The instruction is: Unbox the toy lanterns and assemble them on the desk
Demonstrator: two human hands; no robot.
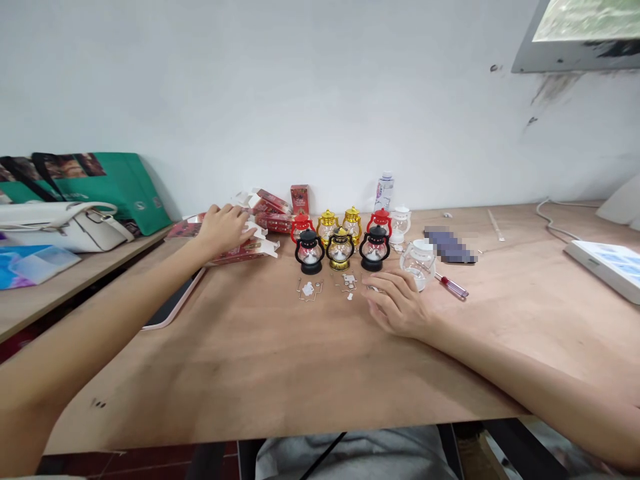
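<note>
My left hand (226, 230) is over the pile of opened red cardboard boxes (237, 253) with white flaps. Its fingers are bent, the thumb apart from them, and no held thing shows. My right hand (399, 303) lies low on the table with its fingers apart, partly covering a small group of metal parts. Just beyond it stands a clear miniature lantern with a white top (419, 263). Several small lanterns form rows at the centre, among them a black lantern (310, 252), a gold-and-black lantern (341, 249) and a red lantern (302, 228).
Bent wires and small white pieces (309, 289) lie before the lanterns. A screwdriver (454, 287), a blurred dark item (450, 245) and a bottle (385, 192) are to the right. A phone (175, 300) lies under my left forearm. A white handbag (65, 223) sits at left.
</note>
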